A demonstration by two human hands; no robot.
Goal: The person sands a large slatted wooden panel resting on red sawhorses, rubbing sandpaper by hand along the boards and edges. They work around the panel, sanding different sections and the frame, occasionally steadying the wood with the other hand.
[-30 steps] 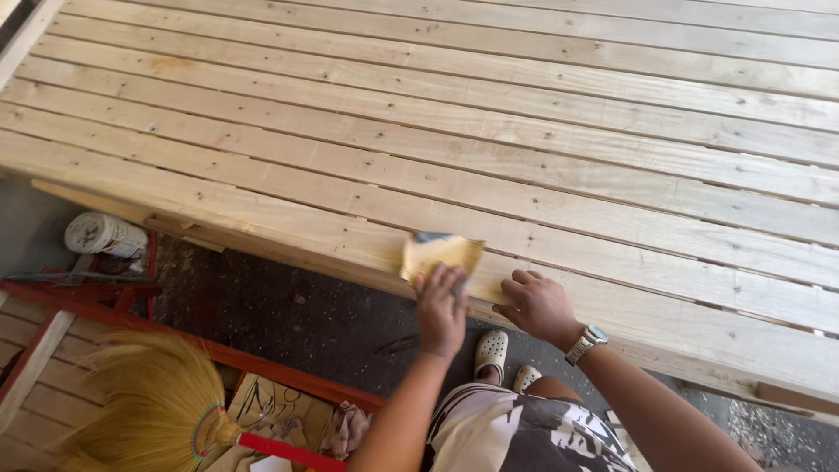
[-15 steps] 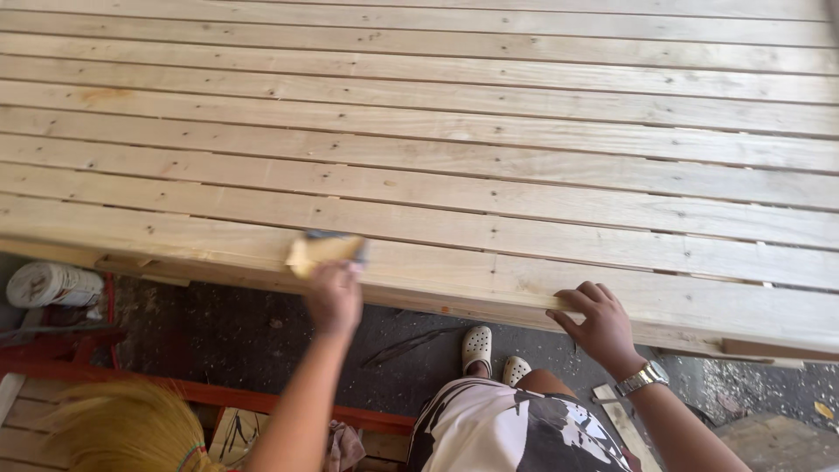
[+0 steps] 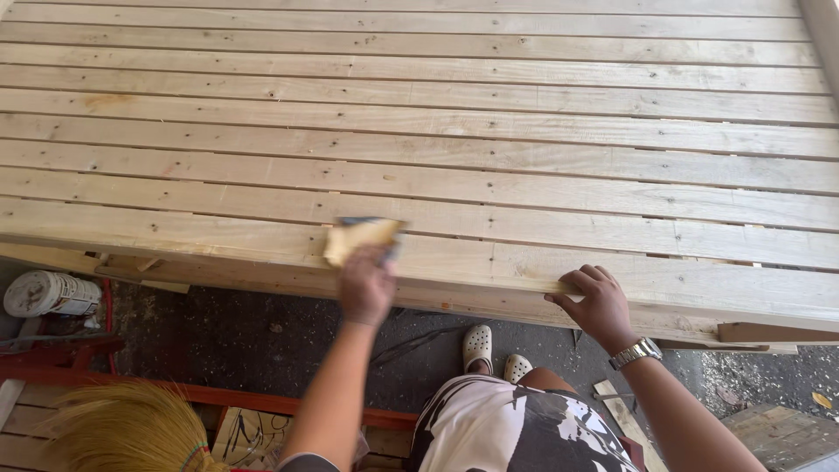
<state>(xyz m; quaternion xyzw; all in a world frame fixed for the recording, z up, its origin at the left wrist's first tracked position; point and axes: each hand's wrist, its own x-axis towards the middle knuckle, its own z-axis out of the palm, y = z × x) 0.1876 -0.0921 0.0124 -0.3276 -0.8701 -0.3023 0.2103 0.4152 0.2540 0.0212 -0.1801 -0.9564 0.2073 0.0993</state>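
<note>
Near the front edge of the big wood platform, the left hand presses a folded sheet of sandpaper flat on the front board. Its fingers are closed on the near end of the sandpaper. The sheet pokes out past the fingers, away from the person. It looks blurred, so I cannot tell its exact edges.

The front board is long and runs from side to side, straight across in front of the person. Bare board stretches both ways from the sandpaper, a long way to the left and a long way to the right.

The right hand is well apart from the sandpaper, farther along the same board to the right. Its fingers curl over the top of the front edge and the thumb is below, so it grips the wood. It holds nothing else. A watch sits on that wrist.

So the left hand is the one on the sandpaper, and the right hand is the far one.

Down below are two white shoes on dark ground, a straw broom at the left, and a white can on its side.
</note>
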